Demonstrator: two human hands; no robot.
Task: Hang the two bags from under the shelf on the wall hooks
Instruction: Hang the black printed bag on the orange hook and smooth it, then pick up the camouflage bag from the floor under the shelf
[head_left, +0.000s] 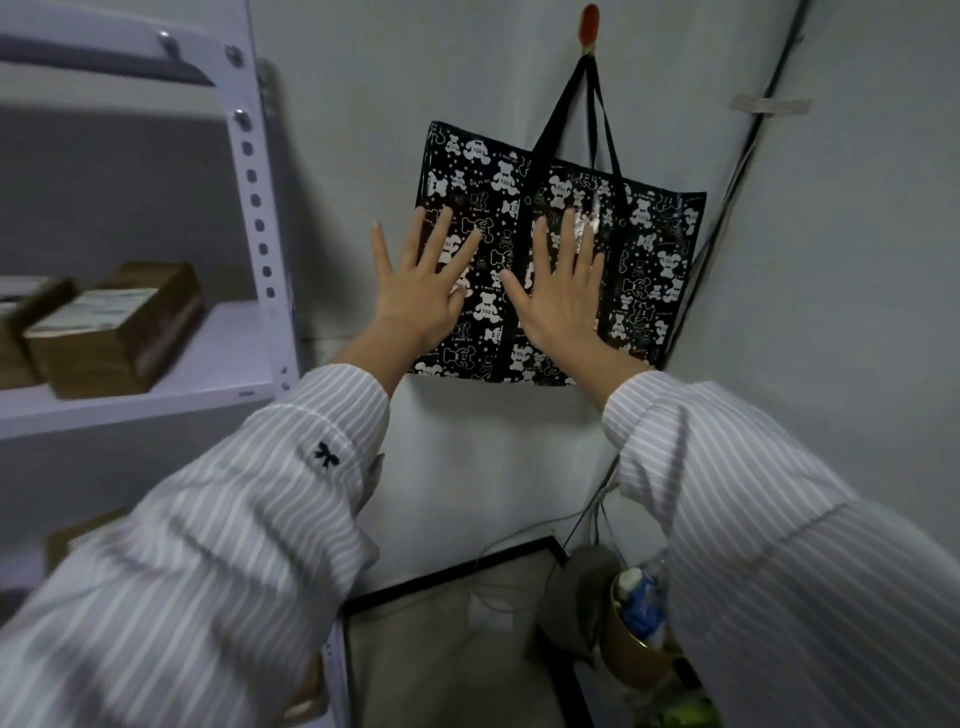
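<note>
A glossy black bag with white teddy-bear prints (649, 249) hangs flat on the grey wall, its two black handles looped over an orange-red wall hook (590, 28). My left hand (423, 283) lies over the bag's lower left part, palm towards it and fingers spread. My right hand (563, 291) rests the same way on the bag's middle. Neither hand grips anything. Only this one bag is in view.
A white metal shelf unit (257, 208) stands at the left with brown cardboard boxes (114, 332) on it. Black cables (737, 171) run down the right wall corner. On the floor below are a black-framed panel (452, 571), a gold-coloured container (631, 644) holding bottles, and loose wires.
</note>
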